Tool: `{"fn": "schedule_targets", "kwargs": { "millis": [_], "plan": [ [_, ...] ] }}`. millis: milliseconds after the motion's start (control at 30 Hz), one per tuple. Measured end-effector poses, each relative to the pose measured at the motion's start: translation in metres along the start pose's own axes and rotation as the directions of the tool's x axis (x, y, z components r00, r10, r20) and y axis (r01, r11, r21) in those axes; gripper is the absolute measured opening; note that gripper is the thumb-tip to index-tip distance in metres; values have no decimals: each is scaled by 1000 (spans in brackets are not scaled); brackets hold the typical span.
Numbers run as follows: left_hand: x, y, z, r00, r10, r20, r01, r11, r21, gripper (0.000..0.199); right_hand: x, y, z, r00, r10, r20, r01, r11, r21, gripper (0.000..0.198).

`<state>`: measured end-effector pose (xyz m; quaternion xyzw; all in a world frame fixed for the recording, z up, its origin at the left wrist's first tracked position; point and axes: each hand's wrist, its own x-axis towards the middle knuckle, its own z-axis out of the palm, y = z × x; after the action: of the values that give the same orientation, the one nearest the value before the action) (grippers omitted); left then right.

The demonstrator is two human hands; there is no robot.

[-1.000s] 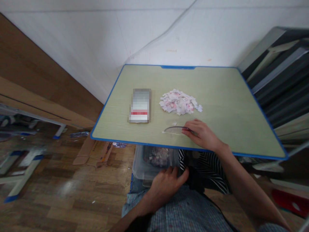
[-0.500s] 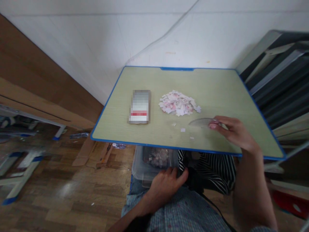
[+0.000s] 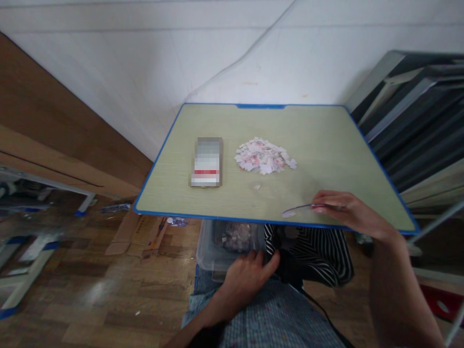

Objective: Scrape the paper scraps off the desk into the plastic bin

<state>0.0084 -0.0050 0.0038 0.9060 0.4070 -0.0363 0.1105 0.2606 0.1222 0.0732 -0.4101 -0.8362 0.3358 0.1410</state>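
My right hand (image 3: 335,208) is closed on a thin, curved, blade-like tool (image 3: 299,208) at the front of the table. The tool's exact kind is unclear. Its tip lies low by the front edge, with a whitish scrap (image 3: 289,214) against it. Farther back sits a loose pile of small white and pinkish paper scraps (image 3: 265,155). One stray scrap (image 3: 257,187) lies just in front of the pile. My left hand (image 3: 248,273) rests over my lap beside a clear plastic box (image 3: 205,251), fingers laid out and holding nothing.
On the table (image 3: 319,135), left of the pile, is a blurred-out rectangular object (image 3: 207,162) with a red band. A wall with a cable (image 3: 250,50) stands behind. Dark folded frames (image 3: 420,121) lean at right; a wooden panel (image 3: 72,101) stands at left. Flattened cardboard (image 3: 125,234) lies on the floor.
My right hand has brought the tool toward the table's front edge and turned it nearly edge-on. Two loose scraps no longer lie where they were. My left hand stays put; the view shifted slightly.
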Motion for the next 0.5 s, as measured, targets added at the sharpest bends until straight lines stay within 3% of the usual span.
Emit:
{"fn": "schedule_targets", "kwargs": {
  "millis": [133,333,500],
  "plan": [
    [0,0,0,1000,7,0,-7,1000,0,43,-17,-3,-4,996,50,70,-51,999,10,21],
    [0,-1,0,1000,9,-21,-9,1000,5,45,-24,3,-3,996,89,-9,-89,996,17,23],
    [0,-1,2,999,5,-32,-5,1000,8,43,-27,1,-1,995,100,27,-101,995,20,24]
  ]
}}
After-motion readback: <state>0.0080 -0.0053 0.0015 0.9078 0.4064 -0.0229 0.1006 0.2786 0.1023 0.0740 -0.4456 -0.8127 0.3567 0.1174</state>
